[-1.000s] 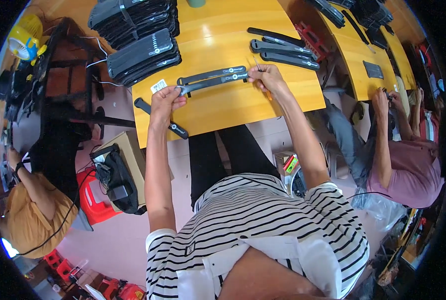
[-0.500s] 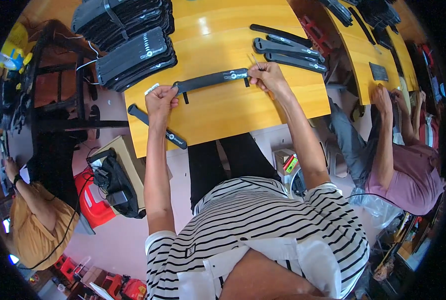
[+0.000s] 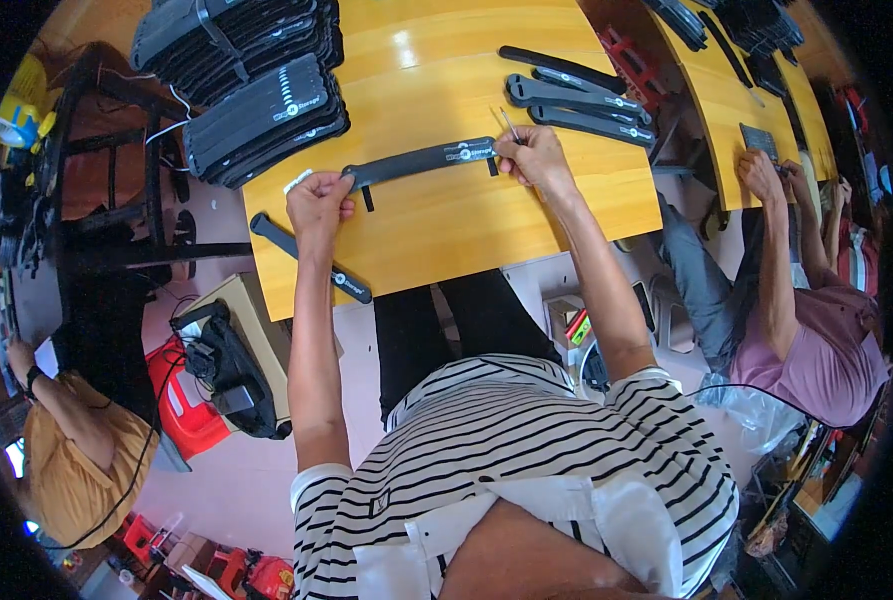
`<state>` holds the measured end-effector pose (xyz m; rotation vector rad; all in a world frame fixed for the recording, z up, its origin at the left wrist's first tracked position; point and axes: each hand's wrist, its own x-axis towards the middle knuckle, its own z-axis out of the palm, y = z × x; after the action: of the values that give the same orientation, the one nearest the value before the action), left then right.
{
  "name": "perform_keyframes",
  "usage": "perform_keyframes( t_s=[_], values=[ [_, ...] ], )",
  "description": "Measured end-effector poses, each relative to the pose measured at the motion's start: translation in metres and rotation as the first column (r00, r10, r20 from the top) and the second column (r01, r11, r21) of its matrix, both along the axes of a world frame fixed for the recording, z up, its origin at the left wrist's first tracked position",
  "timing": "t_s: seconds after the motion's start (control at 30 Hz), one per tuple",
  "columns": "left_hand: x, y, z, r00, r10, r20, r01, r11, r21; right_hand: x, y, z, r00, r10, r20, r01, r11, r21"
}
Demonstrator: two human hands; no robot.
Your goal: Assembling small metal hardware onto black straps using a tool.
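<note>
Head view: left hand (image 3: pixel 318 203) and right hand (image 3: pixel 532 157) each pinch an end of a long black strip (image 3: pixel 421 161) lying mid-table (image 3: pixel 446 230). Finished-looking strips (image 3: pixel 576 98) lie at 1 o'clock; a big stack (image 3: pixel 256 110) at 10 o'clock looks unprocessed. One stray strip (image 3: pixel 311 258) overhangs the table edge.

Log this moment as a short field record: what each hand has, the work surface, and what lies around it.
left hand: grips the left end of the long black strap
right hand: on the strap's right end, holding a thin metal tool
strap: lies flat across the yellow table
stack of black straps: far left of the table
loose straps: beyond the right hand
single strap: overhangs the table's near left edge
co-worker's hand: on the next table, right
</note>
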<state>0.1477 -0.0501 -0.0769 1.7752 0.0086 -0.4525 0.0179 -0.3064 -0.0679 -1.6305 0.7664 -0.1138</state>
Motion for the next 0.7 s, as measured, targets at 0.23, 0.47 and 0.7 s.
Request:
perform_keyframes(
  t_s=[0.23,0.47,0.7],
  values=[
    [0.0005,-0.0012,0.0003,1.0,0.014,0.023,-0.014,1.0,0.018,0.0016,-0.0025,-0.0046,0.999,-0.005,-0.033,0.003,0.999,-0.042],
    [0.0034,0.0017,-0.0064,1.0,0.006,0.014,-0.006,1.0,-0.004,0.003,-0.0017,-0.0048,0.999,-0.004,-0.041,0.001,0.997,-0.078],
    [0.0001,-0.0011,-0.0007,0.999,0.017,0.037,-0.019,0.999,0.037,0.0054,-0.0014,-0.0048,0.998,-0.007,-0.063,0.001,0.995,-0.101]
  ],
)
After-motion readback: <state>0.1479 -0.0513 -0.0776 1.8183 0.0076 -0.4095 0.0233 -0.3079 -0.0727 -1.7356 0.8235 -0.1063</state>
